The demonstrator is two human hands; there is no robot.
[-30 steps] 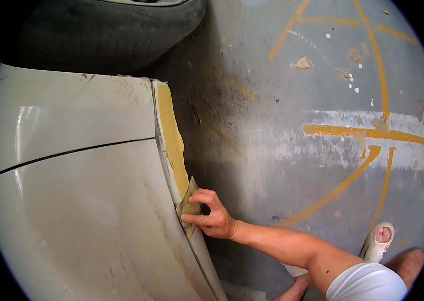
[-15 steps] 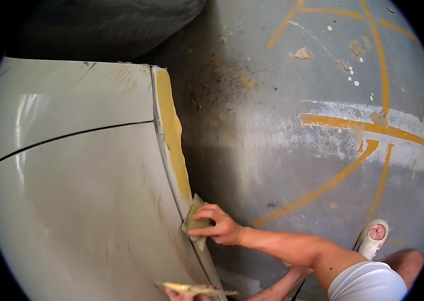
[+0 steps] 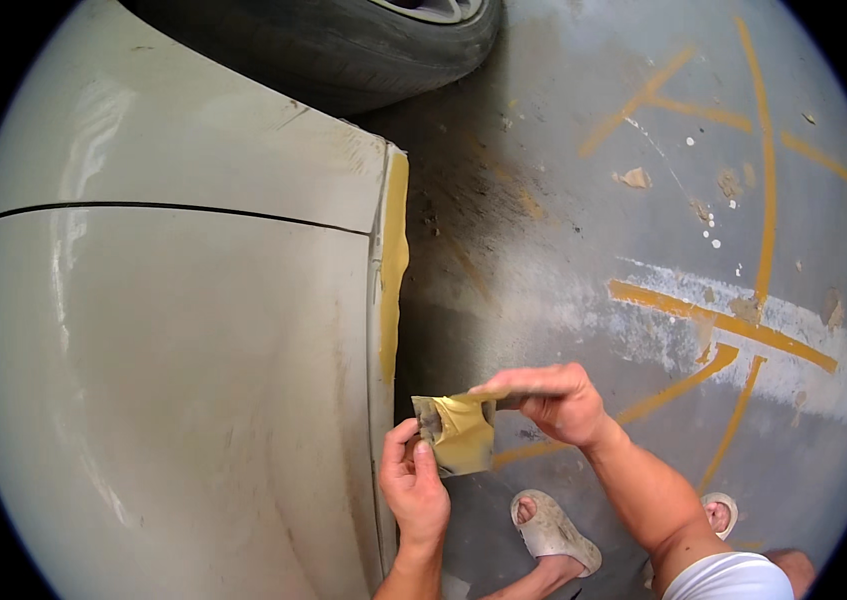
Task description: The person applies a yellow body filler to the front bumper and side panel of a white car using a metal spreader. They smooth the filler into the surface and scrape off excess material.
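Observation:
My left hand (image 3: 415, 485) grips a small square board (image 3: 463, 450) smeared with yellow paste and dark marks, held beside the car's edge. My right hand (image 3: 558, 405) holds a flat spreader (image 3: 523, 390), seen nearly edge-on, against the board's top. A long strip of yellow filler (image 3: 393, 250) lies along the edge of the cream car panel (image 3: 193, 350), left of both hands.
A black tyre (image 3: 373, 60) is at the top behind the panel. The grey floor (image 3: 603, 220) has orange painted lines, white spots and scuffs. My feet in pale slides (image 3: 558, 530) stand below my hands.
My right hand has left the filler strip and moved up and right to the board. My left hand has risen into view with the board. The panel now appears more upright in view.

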